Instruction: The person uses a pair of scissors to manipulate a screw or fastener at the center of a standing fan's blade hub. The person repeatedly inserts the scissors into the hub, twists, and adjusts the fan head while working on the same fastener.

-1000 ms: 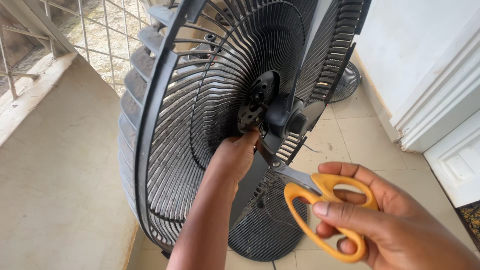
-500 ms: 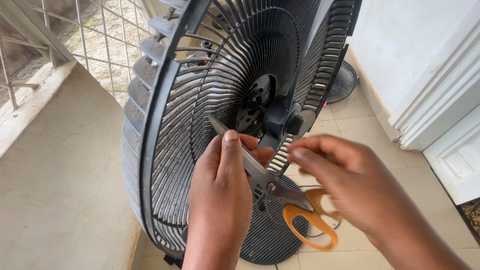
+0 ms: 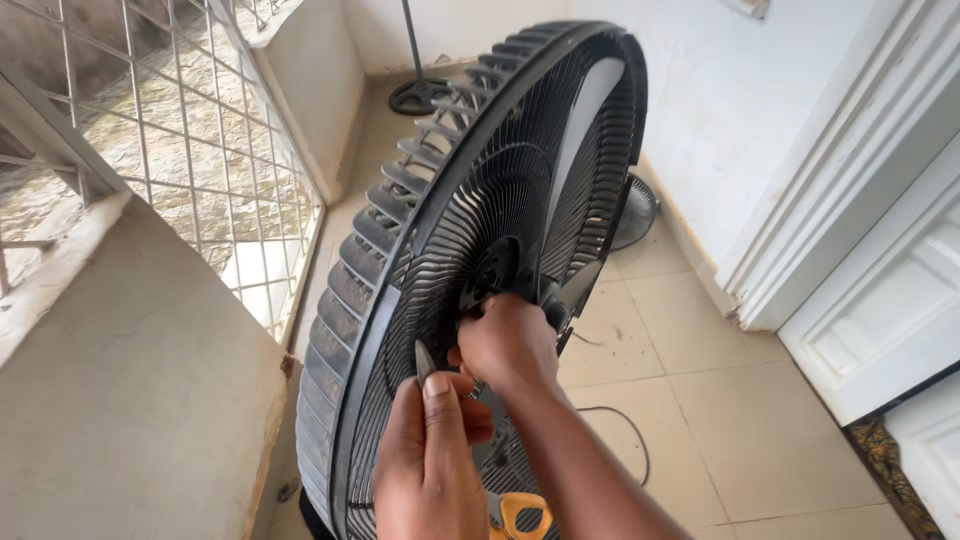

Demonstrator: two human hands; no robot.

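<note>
The big black fan guard (image 3: 450,250) stands tilted in front of me on the tiled floor (image 3: 700,400), its ribbed grille filling the middle of my view, with a wire-mesh railing (image 3: 170,150) to the left and a white door frame (image 3: 850,230) to the right. My right hand (image 3: 507,345) is closed around the hub at the guard's centre. My left hand (image 3: 430,455) grips the scissors (image 3: 500,490) by the blades, tip pointing up just beside the grille, orange handles hanging below.
</note>
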